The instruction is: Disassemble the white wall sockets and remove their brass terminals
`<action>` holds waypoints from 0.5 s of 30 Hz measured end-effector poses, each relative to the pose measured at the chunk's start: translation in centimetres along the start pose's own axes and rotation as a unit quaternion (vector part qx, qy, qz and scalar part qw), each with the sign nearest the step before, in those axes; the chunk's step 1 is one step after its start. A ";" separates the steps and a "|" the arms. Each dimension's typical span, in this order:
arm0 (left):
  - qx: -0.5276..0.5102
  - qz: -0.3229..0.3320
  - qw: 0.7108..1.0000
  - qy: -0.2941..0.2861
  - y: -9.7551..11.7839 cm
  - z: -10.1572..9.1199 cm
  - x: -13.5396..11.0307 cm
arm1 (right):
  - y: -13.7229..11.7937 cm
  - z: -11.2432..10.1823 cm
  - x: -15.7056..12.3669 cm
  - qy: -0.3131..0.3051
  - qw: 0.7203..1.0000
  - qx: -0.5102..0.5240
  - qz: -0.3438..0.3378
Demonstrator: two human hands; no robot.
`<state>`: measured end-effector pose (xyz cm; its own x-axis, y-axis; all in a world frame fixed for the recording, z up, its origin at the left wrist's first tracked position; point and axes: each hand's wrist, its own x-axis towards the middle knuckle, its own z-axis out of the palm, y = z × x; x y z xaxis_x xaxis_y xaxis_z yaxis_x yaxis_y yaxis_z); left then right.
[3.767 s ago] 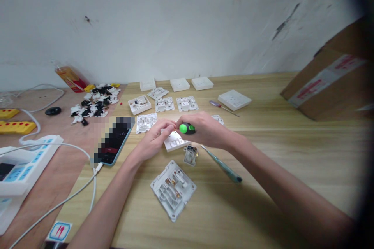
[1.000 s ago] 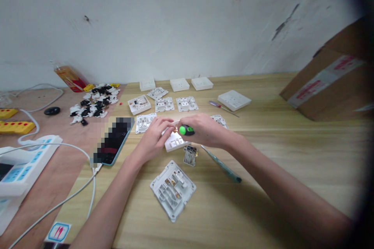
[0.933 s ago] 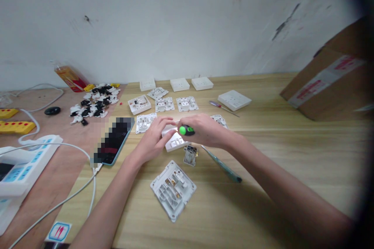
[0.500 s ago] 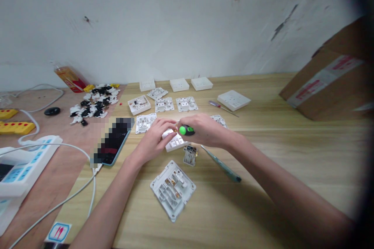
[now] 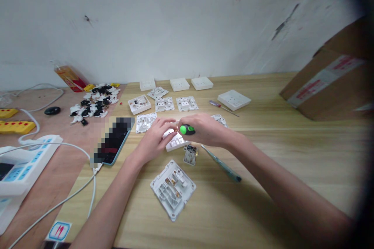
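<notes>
My right hand (image 5: 203, 127) is wrapped round a screwdriver (image 5: 186, 129) with a green and black handle; its tip is hidden. Under it lies a white plastic switch or socket housing (image 5: 177, 143), with compartments showing on the near side. The fingers of my left hand (image 5: 154, 137) curl over the left side of this housing and hold it against the table. Just in front sits a small piece with metal contacts (image 5: 190, 155). Nearer to me is a white socket back plate (image 5: 173, 190) with brass-coloured contacts. A thin teal tool (image 5: 223, 165) lies below my right wrist.
Several white plates and housings (image 5: 187, 104) lie behind my hands. A second screwdriver (image 5: 223, 107) rests by a white box (image 5: 234, 100). To the left are a phone (image 5: 117, 144), cables, a heap of black and white parts (image 5: 96, 99). A cardboard box (image 5: 321, 85) stands right.
</notes>
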<state>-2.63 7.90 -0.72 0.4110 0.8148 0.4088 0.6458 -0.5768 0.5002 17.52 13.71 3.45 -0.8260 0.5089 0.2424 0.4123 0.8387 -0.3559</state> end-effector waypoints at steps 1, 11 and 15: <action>0.006 -0.001 1.000 -0.008 0.0 0.0 0.0 | 0.0 0.0 0.0 0.000 1.000 -0.001 0.001; 0.029 0.002 1.000 0.007 0.1 0.0 0.0 | 0.0 0.1 0.0 -0.005 1.000 -0.008 0.024; 0.049 -0.017 0.999 -0.005 -0.5 0.0 -0.1 | 0.2 0.5 0.0 0.018 0.999 0.009 0.026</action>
<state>-2.97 8.08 -0.98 0.3942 0.8347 0.3845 0.7188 -0.5407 0.4370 17.41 13.85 2.96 -0.7893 0.5587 0.2546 0.4473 0.8073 -0.3849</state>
